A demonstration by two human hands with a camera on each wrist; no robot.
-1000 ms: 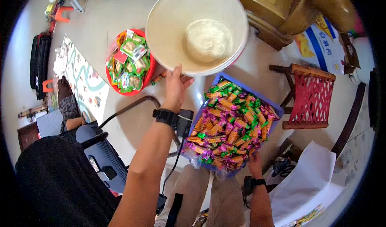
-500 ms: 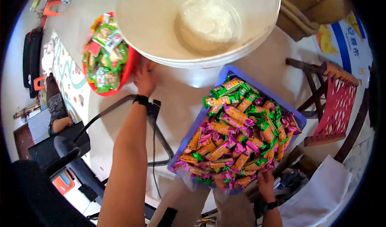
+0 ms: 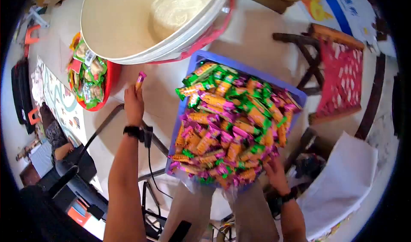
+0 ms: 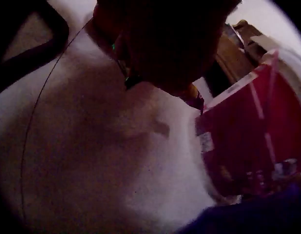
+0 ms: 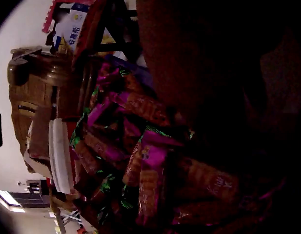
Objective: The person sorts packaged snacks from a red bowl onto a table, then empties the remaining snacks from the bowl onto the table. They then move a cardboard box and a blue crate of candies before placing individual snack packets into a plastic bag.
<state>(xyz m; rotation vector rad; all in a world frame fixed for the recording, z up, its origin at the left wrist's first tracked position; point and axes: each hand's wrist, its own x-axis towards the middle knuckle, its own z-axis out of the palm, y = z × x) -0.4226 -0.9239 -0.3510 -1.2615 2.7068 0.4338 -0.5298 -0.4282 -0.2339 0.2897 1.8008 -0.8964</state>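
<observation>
In the head view, my left hand (image 3: 134,106) pinches one wrapped snack bar (image 3: 140,81), its pink end sticking up past the fingers. It is over the floor between a red basin (image 3: 112,77) of green-wrapped packs and a blue basket (image 3: 195,58). That basket, above my knees, is heaped with snack bars (image 3: 233,126) in pink, orange and green wrappers. My right hand (image 3: 278,177) holds the basket's near right edge, fingertips against the bars; its fingers are mostly dark in the right wrist view. Beyond the basket stands a large white bucket (image 3: 115,28), its visible bottom bare.
A folding stool (image 3: 340,77) with a red woven seat stands to the right. A white sheet (image 3: 338,190) lies at the near right. Dark metal bars (image 3: 156,141) and a thin cable are beside my left forearm. A printed mat (image 3: 64,98) lies at the far left.
My left hand went from the bucket's rim to beside the red basin, then came back nearer with a snack bar in it. The head view has shifted; my right hand stays at the basket's edge.
</observation>
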